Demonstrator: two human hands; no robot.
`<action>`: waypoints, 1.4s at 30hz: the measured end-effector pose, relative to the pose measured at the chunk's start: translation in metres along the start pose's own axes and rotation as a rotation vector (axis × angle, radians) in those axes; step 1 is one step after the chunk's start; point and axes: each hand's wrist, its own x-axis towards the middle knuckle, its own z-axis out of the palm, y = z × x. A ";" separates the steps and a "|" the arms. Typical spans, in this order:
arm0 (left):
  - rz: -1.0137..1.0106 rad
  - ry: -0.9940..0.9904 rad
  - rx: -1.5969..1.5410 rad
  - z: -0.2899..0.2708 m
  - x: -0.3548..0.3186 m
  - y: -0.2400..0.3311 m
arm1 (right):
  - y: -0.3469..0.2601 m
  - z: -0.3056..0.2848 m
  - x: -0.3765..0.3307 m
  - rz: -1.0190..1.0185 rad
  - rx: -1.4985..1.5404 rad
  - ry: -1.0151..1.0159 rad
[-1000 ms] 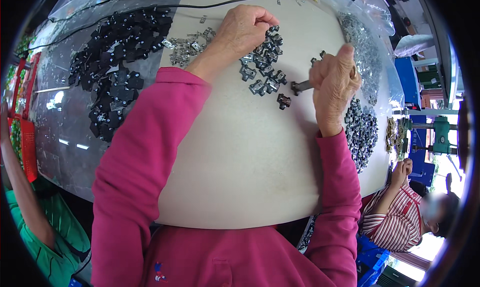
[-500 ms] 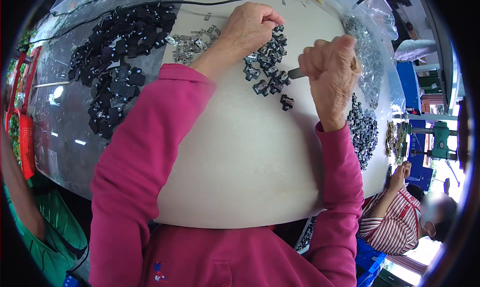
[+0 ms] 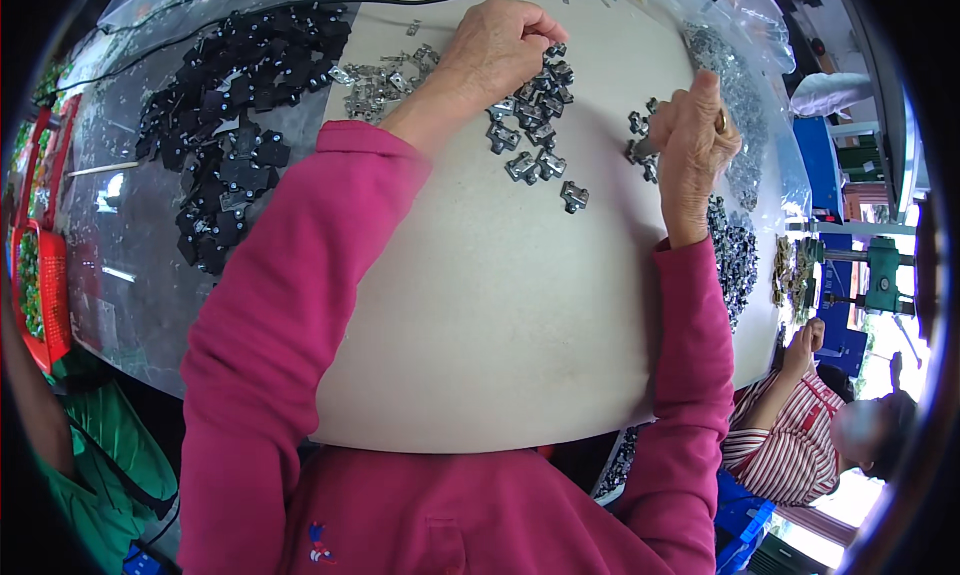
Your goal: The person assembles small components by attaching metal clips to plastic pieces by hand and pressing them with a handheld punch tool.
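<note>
My left hand (image 3: pixel 497 55) is pinched closed at the far end of a loose cluster of small black-and-silver metal parts (image 3: pixel 540 110). A small metal part (image 3: pixel 556 50) shows at its fingertips. To the right, my right hand (image 3: pixel 692 140) is wrapped around a short grey rod-like tool (image 3: pixel 646 148), most of it hidden in the fist. Several more of the small parts (image 3: pixel 638 124) lie beside that tool. One single part (image 3: pixel 574 197) sits apart, nearer to me than the cluster. Behind my left wrist is a pile of bare silver metal pieces (image 3: pixel 375 95).
A heap of black flat pieces (image 3: pixel 240 165) covers the table's left. On the right are a clear plastic bag of small pieces (image 3: pixel 735 115) and a dark parts pile (image 3: pixel 733 260). A black cable (image 3: pixel 440 2) crosses the far side. People sit at left and right; a red basket (image 3: pixel 45 285) stands left.
My right hand has moved right with the rod-like tool, away from the cluster, uncovering the parts beside it. My left hand has stayed almost in place.
</note>
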 end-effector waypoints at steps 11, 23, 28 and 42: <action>0.007 -0.017 -0.019 -0.001 -0.001 0.000 | -0.025 0.018 -0.035 0.159 0.176 0.057; 0.109 0.098 -0.068 0.006 -0.002 -0.007 | -0.015 0.028 -0.043 0.099 -0.018 0.117; 0.037 0.006 0.018 0.000 -0.002 0.005 | -0.004 -0.003 -0.027 -0.120 -0.344 0.092; 0.108 0.087 -0.009 0.003 0.000 0.000 | -0.019 0.051 -0.030 0.111 0.054 0.103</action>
